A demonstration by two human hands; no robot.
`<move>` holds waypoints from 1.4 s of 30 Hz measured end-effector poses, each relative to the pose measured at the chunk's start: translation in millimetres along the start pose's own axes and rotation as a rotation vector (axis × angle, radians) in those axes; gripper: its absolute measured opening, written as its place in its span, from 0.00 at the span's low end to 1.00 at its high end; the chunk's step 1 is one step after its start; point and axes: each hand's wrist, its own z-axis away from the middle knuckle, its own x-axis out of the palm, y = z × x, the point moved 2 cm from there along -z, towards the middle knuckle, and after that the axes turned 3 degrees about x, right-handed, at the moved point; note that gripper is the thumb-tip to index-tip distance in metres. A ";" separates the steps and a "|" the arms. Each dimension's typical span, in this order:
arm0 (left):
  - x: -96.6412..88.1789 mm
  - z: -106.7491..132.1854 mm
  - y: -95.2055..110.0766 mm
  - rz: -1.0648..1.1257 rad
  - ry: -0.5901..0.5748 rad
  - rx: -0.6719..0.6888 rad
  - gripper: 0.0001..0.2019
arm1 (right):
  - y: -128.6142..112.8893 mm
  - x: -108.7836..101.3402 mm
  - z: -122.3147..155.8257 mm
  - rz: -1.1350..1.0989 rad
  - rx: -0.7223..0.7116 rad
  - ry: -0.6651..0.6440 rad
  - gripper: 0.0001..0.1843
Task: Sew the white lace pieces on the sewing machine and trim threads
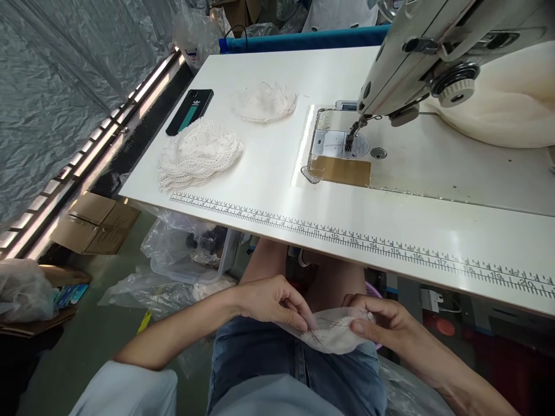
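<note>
Above my lap I have a small piece of sheer white fabric with lace trim [333,334]. My right hand [384,320] grips its right end, thumb on top and fingers behind. At its left end my left hand [277,303] pinches the edge between thumb and fingers; the fingertips are partly hidden by the sheer cloth. Up on the white table [269,167] lies a stack of similar white lace pieces [199,153]. Beyond it rests a single sheer piece with loose threads [265,103].
A sewing machine [416,63] stands at the right of the table, with cream fabric [498,104] behind it. A black phone [189,111] lies at the far left. The table's front edge carries a printed ruler [347,236]. Below are a plastic bin [191,268] and a cardboard box [95,222].
</note>
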 end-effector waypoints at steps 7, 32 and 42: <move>13.1 -8.9 2.3 0.004 0.092 0.084 0.14 | -7.0 10.5 -4.3 0.033 -0.048 -0.020 0.14; 21.4 -5.2 1.0 0.111 0.206 -0.011 0.15 | 2.7 7.8 1.1 0.030 -0.042 -0.104 0.12; 26.2 -4.8 8.9 0.119 0.250 -0.039 0.18 | -5.1 15.1 -2.3 0.143 -0.057 -0.105 0.17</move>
